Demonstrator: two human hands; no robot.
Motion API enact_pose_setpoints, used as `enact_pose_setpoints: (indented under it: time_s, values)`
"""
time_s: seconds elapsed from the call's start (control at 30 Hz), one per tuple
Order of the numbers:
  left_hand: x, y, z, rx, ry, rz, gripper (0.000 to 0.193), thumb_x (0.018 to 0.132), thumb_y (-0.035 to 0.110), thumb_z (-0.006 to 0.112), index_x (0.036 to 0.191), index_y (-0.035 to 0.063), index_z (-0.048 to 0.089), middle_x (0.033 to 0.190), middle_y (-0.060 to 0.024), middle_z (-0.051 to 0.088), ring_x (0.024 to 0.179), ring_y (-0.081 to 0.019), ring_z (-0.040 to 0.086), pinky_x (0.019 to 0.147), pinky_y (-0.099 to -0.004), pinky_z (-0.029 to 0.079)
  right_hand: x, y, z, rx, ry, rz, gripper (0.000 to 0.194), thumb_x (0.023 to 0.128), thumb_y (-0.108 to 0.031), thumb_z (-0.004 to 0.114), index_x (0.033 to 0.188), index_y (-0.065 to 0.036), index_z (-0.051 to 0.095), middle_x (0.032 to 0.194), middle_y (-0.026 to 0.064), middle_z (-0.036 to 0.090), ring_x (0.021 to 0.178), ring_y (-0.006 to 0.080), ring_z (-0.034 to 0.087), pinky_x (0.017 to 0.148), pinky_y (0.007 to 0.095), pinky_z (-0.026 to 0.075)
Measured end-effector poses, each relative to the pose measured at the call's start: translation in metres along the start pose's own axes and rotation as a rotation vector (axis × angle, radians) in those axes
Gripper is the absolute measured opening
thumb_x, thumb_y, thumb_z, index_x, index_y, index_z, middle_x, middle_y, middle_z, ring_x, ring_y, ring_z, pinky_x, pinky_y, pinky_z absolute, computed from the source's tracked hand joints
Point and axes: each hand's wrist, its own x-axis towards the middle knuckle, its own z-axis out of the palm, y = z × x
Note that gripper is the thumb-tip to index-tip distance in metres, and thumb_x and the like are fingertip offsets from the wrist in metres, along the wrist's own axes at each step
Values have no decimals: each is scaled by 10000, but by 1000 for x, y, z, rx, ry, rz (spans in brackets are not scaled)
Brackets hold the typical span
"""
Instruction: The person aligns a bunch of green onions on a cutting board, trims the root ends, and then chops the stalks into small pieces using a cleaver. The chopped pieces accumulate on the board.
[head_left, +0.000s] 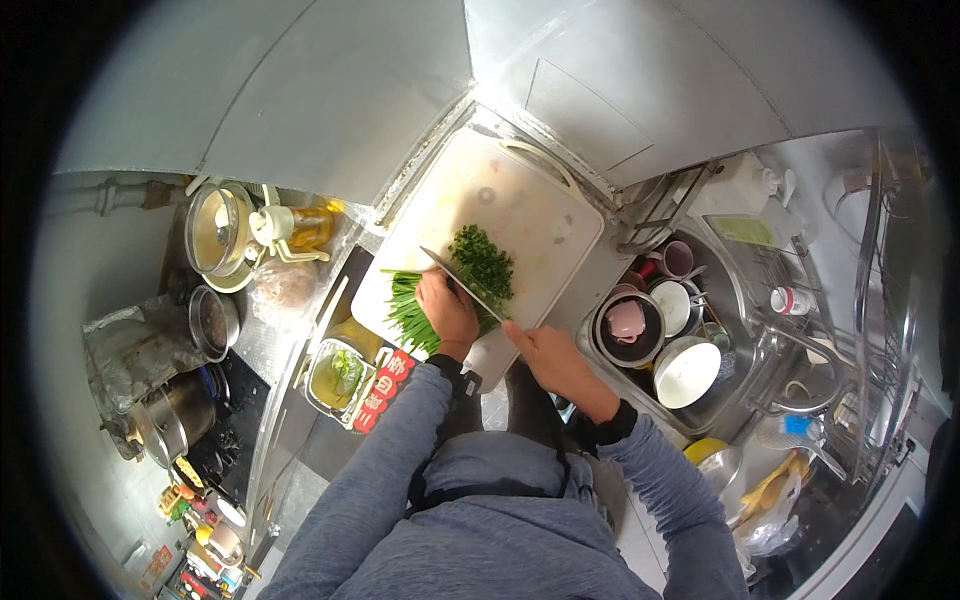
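A white plastic cutting board (525, 202) lies in the corner before me. On it, a bundle of long green stalks (409, 311), perhaps chives, sits beside a pile of finely chopped greens (482, 264). My right hand (559, 367) grips the handle end of a kitchen knife (469, 289), whose blade stands between the stalks and the chopped pile. My left hand (450, 311) presses on the stalks close to the blade, fingers curled; the fingertips are partly hidden.
At right, a steel sink (739, 390) holds bowls and mugs beside a wire rack. A lined bin (337, 382) with green scraps stands at lower left. Farther left are an oil bottle (307, 227), a glass-lidded bowl (217, 229), and a steel pot (176, 416) near the stove.
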Motion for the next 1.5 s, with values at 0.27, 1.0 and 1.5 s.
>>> enact_pose_setpoints:
  time_s: [0.27, 1.0, 1.5]
  values:
    - [-1, -1, 2, 111, -71, -47, 291, 869, 76, 637, 1145, 28, 561, 1131, -189, 565, 1138, -415, 533, 1062, -540, 354, -3, 3, 9, 12, 49, -19, 782, 1105, -587, 443, 849, 114, 677, 799, 375, 612, 849, 577, 617, 751, 560, 488]
    - [5, 6, 0, 103, -79, -32, 281, 881, 114, 642, 1135, 16, 577, 1091, -186, 558, 1117, -410, 529, 1050, -540, 368, 76, 19, 43, 4, 11, -93, 848, 1090, -657, 404, 893, 113, 700, 852, 378, 662, 870, 564, 655, 783, 594, 510]
    - [0, 2, 1, 97, -52, -51, 180, 898, 66, 631, 1061, 41, 559, 1072, -165, 575, 1088, -392, 544, 1038, -521, 371, 5, 1, -23, 1, -152, 47, 805, 1095, -627, 428, 914, 106, 704, 857, 369, 672, 922, 556, 671, 842, 556, 530]
